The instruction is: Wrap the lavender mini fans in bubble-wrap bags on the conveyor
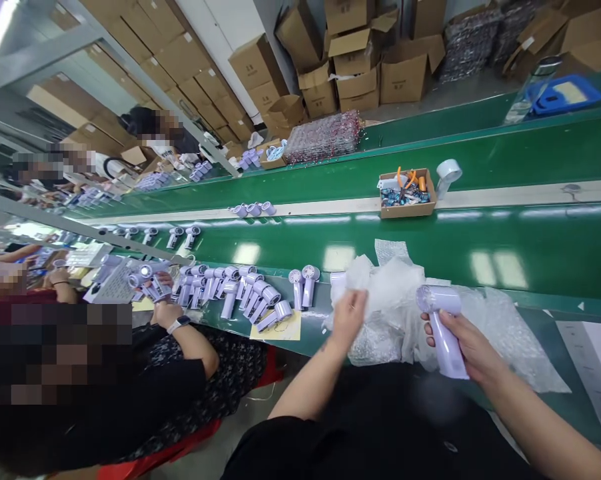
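Observation:
My right hand (468,343) is wrapped round the handle of a lavender handheld fan (445,337), its round head up and its base pointing down. Translucent plastic bags and bubble wrap (390,300) lie heaped on the bench between my hands and under the fan. At the left edge of this heap my left hand (348,317) has its fingers curled together against the plastic; what they pinch, if anything, is hidden. Just behind that hand, part of another lavender fan (337,280) shows. Two upright-looking fans (304,285) lie side by side farther left.
Many fans (240,287) crowd the bench to the left, near a seated co-worker's hand (168,313). A cardboard box of small parts (406,193) and a tape roll (449,172) stand across the green conveyor (530,240). Printed sheets (593,360) lie at right.

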A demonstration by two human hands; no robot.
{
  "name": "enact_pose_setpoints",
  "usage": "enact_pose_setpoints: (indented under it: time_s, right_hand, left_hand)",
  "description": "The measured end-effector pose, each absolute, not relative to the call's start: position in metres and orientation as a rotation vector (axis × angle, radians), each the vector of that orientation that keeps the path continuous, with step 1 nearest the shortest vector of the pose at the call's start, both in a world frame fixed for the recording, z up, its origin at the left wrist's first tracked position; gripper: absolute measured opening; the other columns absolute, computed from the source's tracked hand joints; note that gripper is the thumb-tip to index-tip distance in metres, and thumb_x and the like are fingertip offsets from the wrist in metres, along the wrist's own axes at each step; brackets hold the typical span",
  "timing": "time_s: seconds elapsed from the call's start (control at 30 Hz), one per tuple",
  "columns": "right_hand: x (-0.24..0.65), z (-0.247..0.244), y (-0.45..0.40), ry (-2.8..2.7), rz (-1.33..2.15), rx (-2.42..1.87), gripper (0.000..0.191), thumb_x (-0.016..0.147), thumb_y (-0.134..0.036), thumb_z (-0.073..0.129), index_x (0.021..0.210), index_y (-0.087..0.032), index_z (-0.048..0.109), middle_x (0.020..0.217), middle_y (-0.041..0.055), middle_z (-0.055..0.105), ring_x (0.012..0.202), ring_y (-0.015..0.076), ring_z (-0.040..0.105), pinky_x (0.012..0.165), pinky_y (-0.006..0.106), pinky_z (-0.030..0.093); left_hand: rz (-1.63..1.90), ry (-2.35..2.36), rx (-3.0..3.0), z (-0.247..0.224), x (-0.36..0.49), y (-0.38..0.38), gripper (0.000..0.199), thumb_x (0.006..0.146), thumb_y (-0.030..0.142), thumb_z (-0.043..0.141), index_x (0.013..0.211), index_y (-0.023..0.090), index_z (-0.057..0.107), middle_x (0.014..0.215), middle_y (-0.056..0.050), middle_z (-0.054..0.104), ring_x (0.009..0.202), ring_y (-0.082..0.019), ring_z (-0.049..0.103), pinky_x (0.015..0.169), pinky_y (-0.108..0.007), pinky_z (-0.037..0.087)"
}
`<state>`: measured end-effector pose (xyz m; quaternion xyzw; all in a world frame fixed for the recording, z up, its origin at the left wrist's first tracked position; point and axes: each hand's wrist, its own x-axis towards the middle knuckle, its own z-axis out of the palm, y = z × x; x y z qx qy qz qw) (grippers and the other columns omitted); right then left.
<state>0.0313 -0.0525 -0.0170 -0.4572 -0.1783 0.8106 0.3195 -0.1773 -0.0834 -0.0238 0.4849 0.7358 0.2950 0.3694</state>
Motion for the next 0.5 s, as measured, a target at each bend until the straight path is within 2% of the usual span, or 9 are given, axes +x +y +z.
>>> enact_pose_setpoints:
  time_s: [0.1, 0.17, 0.23, 0.27, 0.37, 0.43, 0.5]
  right_hand:
    - [0.046, -0.016, -0.048, -0.491, 2.241, -1.174, 0.035, 0.076, -0.032, 0.068, 0.108, -0.027, 0.055, 0.092, 0.0017, 0.065, 0.069, 0.0134, 0.061, 0.061, 0.026, 0.055]
    - [0.053, -0.013, -0.047, -0.487, 2.283, -1.188, 0.039, 0.076, -0.029, 0.068, 0.112, -0.029, 0.053, 0.089, 0.0007, 0.065, 0.070, 0.0144, 0.062, 0.065, 0.028, 0.055]
    - [0.055, -0.008, -0.048, -0.475, 2.339, -1.185, 0.041, 0.076, -0.028, 0.068, 0.113, -0.029, 0.053, 0.085, 0.0016, 0.064, 0.070, 0.0159, 0.063, 0.064, 0.029, 0.055]
    - [0.055, -0.006, -0.049, -0.470, 2.374, -1.162, 0.042, 0.075, -0.028, 0.068, 0.114, -0.028, 0.053, 0.085, 0.0027, 0.064, 0.071, 0.0170, 0.063, 0.062, 0.029, 0.055]
    - [0.043, 0.002, -0.055, -0.499, 2.497, -1.030, 0.055, 0.071, -0.026, 0.071, 0.121, -0.028, 0.049, 0.090, 0.0049, 0.062, 0.079, 0.0211, 0.063, 0.059, 0.031, 0.055]
    - [0.029, 0.008, -0.059, -0.549, 2.603, -0.937, 0.069, 0.068, -0.024, 0.072, 0.129, -0.032, 0.042, 0.095, 0.0044, 0.061, 0.080, 0.0220, 0.063, 0.058, 0.033, 0.055]
    - [0.015, 0.012, -0.060, -0.620, 2.705, -0.820, 0.073, 0.067, -0.023, 0.073, 0.132, -0.032, 0.039, 0.095, 0.0039, 0.060, 0.080, 0.0209, 0.062, 0.057, 0.032, 0.054]
  left_hand:
    - [0.394, 2.175, 1.421, -0.038, -0.214, -0.061, 0.039, 0.075, 0.048, 0.062, 0.097, 0.016, 0.063, 0.101, -0.012, 0.061, 0.101, -0.026, 0.056, 0.081, -0.035, 0.047]
    - [0.131, 2.092, 1.488, -0.051, -0.226, -0.059, 0.027, 0.072, 0.035, 0.066, 0.090, 0.015, 0.066, 0.100, -0.014, 0.061, 0.101, -0.028, 0.057, 0.083, -0.037, 0.046]
    - [0.065, 2.029, 1.481, -0.058, -0.230, -0.065, 0.012, 0.076, 0.020, 0.059, 0.082, 0.015, 0.068, 0.093, -0.012, 0.063, 0.094, -0.025, 0.060, 0.083, -0.035, 0.046]
    - [0.075, 2.033, 1.475, -0.057, -0.230, -0.069, 0.015, 0.079, 0.015, 0.054, 0.082, 0.015, 0.069, 0.092, -0.011, 0.064, 0.093, -0.023, 0.060, 0.084, -0.033, 0.046]
    - [0.360, 2.078, 1.395, -0.040, -0.221, -0.078, 0.021, 0.083, 0.015, 0.049, 0.091, 0.018, 0.069, 0.095, -0.008, 0.065, 0.094, -0.018, 0.060, 0.086, -0.030, 0.045]
    - [0.735, 1.969, 1.178, -0.022, -0.208, -0.080, 0.017, 0.081, 0.023, 0.055, 0.090, 0.018, 0.069, 0.090, -0.006, 0.066, 0.083, -0.016, 0.061, 0.077, -0.027, 0.047]
    - [1.044, 1.713, 0.860, -0.006, -0.191, -0.080, 0.019, 0.075, 0.031, 0.064, 0.085, 0.016, 0.069, 0.078, -0.004, 0.066, 0.066, -0.013, 0.058, 0.063, -0.025, 0.046]
